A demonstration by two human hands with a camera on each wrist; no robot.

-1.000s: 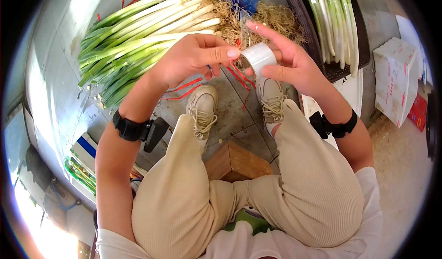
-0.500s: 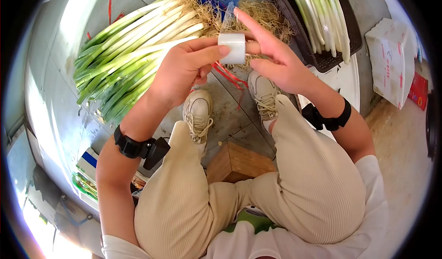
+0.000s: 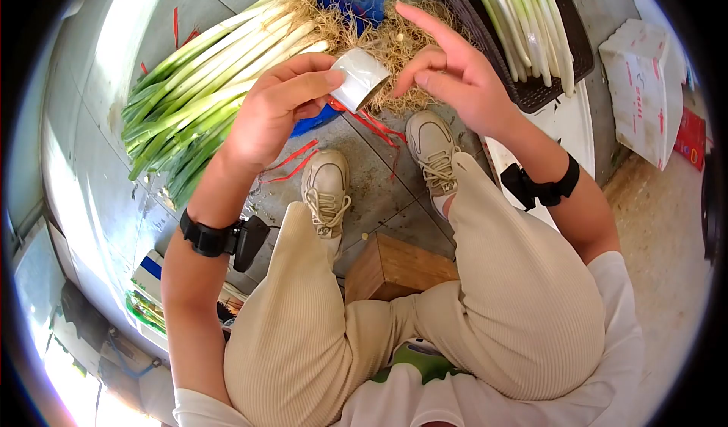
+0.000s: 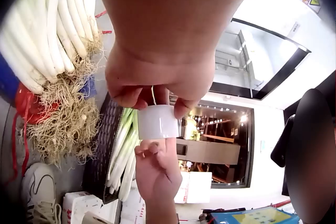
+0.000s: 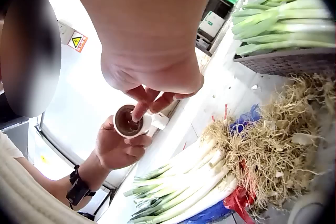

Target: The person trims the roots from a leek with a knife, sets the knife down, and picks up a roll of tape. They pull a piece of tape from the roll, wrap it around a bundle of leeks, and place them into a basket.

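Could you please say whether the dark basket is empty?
Not empty: in the head view, the basket holds several leeks; its upper end is cut off.

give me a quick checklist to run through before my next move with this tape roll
1. Tape roll held: ok, the left hand pinches it.
2. Right hand free: ok, it grips nothing.
3. Loose tape end located: cannot tell, too fine to make out.
4. Green onions on the floor lying together: ok, side by side with roots at one end.
5. Red strips away from the shoes: not ok, several lie close by.
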